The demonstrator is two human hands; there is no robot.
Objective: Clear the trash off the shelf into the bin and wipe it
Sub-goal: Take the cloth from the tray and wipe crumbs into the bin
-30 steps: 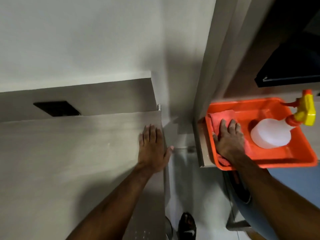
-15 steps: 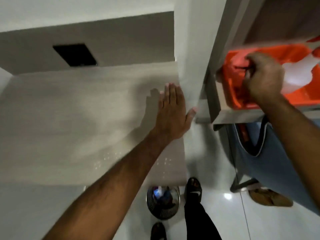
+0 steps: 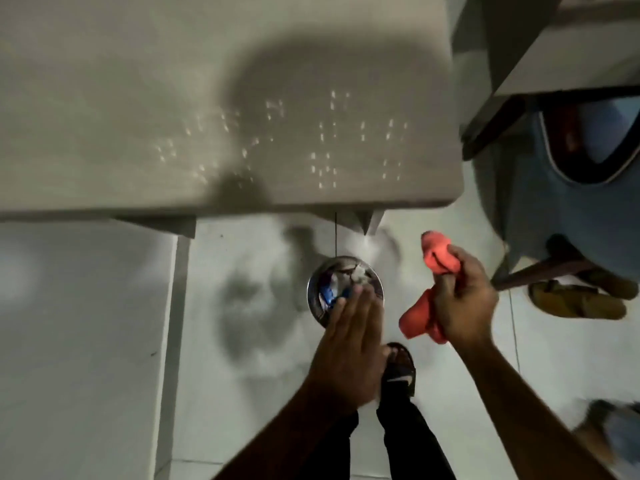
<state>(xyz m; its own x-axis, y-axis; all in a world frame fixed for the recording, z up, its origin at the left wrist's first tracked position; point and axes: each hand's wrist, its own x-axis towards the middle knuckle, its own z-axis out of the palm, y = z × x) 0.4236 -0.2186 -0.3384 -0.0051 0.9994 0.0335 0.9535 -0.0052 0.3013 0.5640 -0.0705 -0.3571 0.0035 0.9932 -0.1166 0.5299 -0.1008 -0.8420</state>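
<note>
The grey shelf (image 3: 173,98) fills the upper part of the view, its top bare with small light specks. Below its front edge a round metal bin (image 3: 332,271) stands on the floor with blue and white trash inside. My left hand (image 3: 353,344) hovers flat over the bin's near side, fingers together, holding nothing. My right hand (image 3: 460,303) is off the shelf, to the right of the bin, closed around a crumpled orange-red cloth (image 3: 420,315) that hangs out above and below the fist.
A blue fabric seat (image 3: 554,188) on a wooden frame sits at the right under another unit. Brown sandals (image 3: 578,299) lie on the white tiled floor. My sandalled foot (image 3: 401,368) and dark trouser legs are just behind the bin.
My right hand lifted the cloth out of the orange tray and brought it down beside the bin. My left hand left the shelf top. The view tipped down to the floor.
</note>
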